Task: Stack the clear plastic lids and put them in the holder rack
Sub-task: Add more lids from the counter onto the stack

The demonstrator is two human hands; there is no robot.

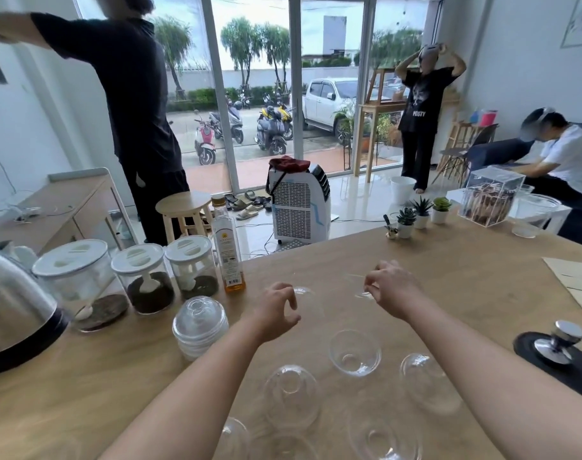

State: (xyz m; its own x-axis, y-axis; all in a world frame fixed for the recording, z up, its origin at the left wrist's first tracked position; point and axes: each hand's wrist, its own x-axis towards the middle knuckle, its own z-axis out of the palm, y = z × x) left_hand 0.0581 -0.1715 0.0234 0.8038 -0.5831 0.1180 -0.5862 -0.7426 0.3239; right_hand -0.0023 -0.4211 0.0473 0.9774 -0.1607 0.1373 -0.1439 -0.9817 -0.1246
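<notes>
Nearest us, loose clear lids lie scattered on the counter, right of the stacked lids. Beyond them, our left hand curls around one lid's rim; whether it grips, we cannot tell. Our right hand pinches another lid.

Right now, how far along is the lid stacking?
Done: one stack of lids stands by the jars. In hand: the left hand and right hand each pinch what looks like a clear lid at the far side. Left: several loose lids lie scattered on the table; no holder rack can be made out.
</notes>
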